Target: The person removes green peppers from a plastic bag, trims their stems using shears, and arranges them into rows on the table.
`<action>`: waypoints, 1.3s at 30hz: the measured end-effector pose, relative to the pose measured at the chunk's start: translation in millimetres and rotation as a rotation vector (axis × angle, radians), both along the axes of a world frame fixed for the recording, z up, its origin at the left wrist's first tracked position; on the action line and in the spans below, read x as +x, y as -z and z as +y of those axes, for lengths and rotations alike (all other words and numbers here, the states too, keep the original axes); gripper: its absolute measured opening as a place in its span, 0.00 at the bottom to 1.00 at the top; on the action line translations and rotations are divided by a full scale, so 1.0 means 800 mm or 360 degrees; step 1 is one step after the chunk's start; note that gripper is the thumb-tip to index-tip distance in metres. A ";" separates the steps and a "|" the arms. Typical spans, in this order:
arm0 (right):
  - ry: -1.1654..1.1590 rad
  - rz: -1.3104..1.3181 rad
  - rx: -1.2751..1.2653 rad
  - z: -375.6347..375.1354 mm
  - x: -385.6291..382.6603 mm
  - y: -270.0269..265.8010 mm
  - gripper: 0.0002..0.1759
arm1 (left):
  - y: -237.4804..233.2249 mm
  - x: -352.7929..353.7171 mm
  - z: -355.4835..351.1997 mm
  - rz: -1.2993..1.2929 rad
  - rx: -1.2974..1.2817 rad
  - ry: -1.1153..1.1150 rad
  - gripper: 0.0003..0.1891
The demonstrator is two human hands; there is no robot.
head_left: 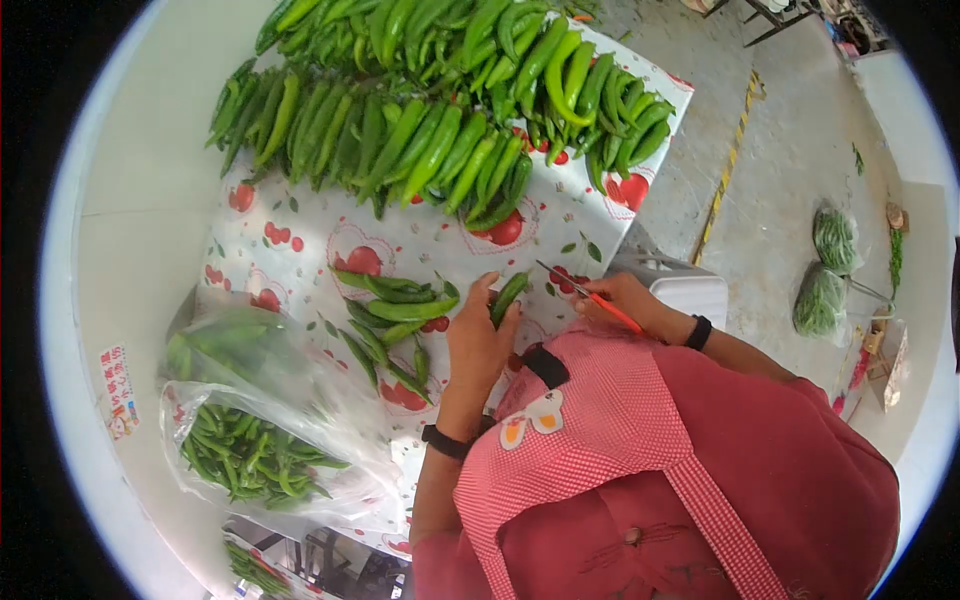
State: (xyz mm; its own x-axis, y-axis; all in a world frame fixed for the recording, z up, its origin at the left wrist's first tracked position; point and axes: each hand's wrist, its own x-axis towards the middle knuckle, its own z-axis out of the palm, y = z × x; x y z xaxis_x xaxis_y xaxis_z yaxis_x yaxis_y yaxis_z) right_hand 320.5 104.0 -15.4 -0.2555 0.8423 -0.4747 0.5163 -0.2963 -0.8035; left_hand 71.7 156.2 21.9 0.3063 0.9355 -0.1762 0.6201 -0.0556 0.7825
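Observation:
My left hand [478, 338] is closed around a green chili pepper [510, 298], its stem end pointing away from me. In my right hand [625, 302] is a pair of scissors [618, 312] with orange-red handles. Their dark, slim blades point toward the pepper's stem end and are apart from it. Left of my left hand lies a small loose group of green peppers [400, 310] on the patterned tablecloth [320, 215]. Farther up the table, long green peppers [400, 145] lie side by side in dense rows.
An open clear plastic bag [350, 465] full of green peppers sits at the table's left front. A white stool [695, 295] stands beside the table's right edge. On the floor at right are bagged green vegetables [822, 300] and a yellow-black tape line [728, 175].

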 end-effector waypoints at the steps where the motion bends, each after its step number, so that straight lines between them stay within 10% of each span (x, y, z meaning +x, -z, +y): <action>1: 0.0057 0.0003 0.0017 0.000 -0.001 0.001 0.23 | -0.006 -0.004 0.013 0.0001 -0.0004 -0.0097 0.21; 13: -0.0010 -0.0099 -0.0059 0.012 0.002 -0.002 0.25 | -0.080 -0.008 0.214 0.0265 0.1284 -0.0171 0.24; 16: -0.0043 -0.0125 -0.0091 0.013 0.001 -0.004 0.25 | -0.034 -0.013 0.236 0.0871 0.1309 -0.0022 0.24; 29: 0.0059 0.0199 -0.0163 0.023 0.010 -0.013 0.16 | -0.076 -0.074 0.212 0.0516 0.1488 -0.0382 0.20; 39: 0.0195 0.0059 -0.0154 0.023 -0.005 -0.021 0.17 | -0.003 -0.131 0.046 0.0197 0.0562 -0.0592 0.11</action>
